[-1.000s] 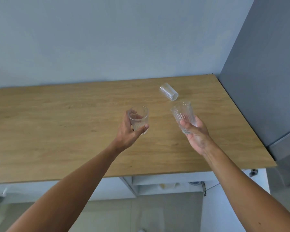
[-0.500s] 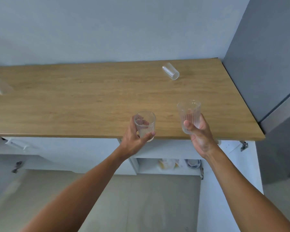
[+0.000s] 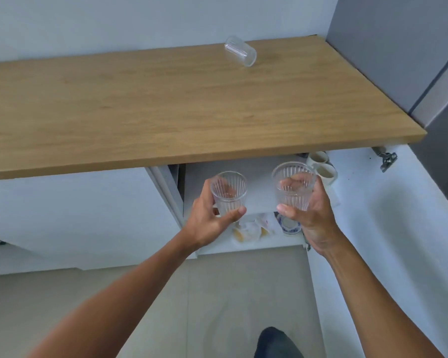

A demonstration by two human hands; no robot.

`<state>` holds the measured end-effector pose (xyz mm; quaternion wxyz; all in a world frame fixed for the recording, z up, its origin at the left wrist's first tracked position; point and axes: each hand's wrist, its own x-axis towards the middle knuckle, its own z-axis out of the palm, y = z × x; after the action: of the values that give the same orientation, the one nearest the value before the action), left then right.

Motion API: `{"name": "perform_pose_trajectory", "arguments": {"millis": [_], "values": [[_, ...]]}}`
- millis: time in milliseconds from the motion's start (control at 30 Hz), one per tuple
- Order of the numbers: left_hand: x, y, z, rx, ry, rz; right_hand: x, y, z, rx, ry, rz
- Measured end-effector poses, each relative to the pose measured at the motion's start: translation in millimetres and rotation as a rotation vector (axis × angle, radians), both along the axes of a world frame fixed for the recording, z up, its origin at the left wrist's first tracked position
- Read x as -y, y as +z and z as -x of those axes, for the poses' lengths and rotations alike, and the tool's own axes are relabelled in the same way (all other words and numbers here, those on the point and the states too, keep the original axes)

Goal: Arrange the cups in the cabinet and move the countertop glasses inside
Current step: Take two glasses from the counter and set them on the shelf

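My left hand [image 3: 209, 220] grips a clear ribbed glass [image 3: 228, 193] upright. My right hand [image 3: 311, 212] grips a second, slightly larger ribbed glass [image 3: 293, 186]. Both glasses hang in front of the open cabinet [image 3: 217, 174] under the wooden countertop [image 3: 166, 109], level with its upper shelf. Two pale mugs [image 3: 322, 165] stand at the right end of that shelf, just behind my right hand. A smooth clear glass [image 3: 240, 50] lies on its side at the back of the countertop.
The lower shelf holds a blue-patterned bowl [image 3: 289, 224] and some crumpled wrappers [image 3: 248, 228]. The white cabinet door [image 3: 388, 215] is swung open to the right. A closed white door [image 3: 75, 215] is on the left. A grey tall unit [image 3: 404, 47] borders the counter's right end.
Both hands came down from above the countertop to in front of the open cabinet, each still holding its glass. The view tilted down, so the shelves and mugs now show.
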<state>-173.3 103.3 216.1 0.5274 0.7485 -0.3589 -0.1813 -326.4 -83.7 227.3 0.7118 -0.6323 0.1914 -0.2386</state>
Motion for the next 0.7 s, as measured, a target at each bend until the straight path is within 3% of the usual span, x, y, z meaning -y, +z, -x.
{"name": "perform_pose_trajectory", "arguments": {"millis": [400,700], "values": [[51,-154,-60,0.061,0.056,0.054,58,-161,-43,0.056,-0.068,0.098],[107,-217,-100,0.104,0.069,0.114,123,-234,-83,0.06,-0.167,0.249]]}}
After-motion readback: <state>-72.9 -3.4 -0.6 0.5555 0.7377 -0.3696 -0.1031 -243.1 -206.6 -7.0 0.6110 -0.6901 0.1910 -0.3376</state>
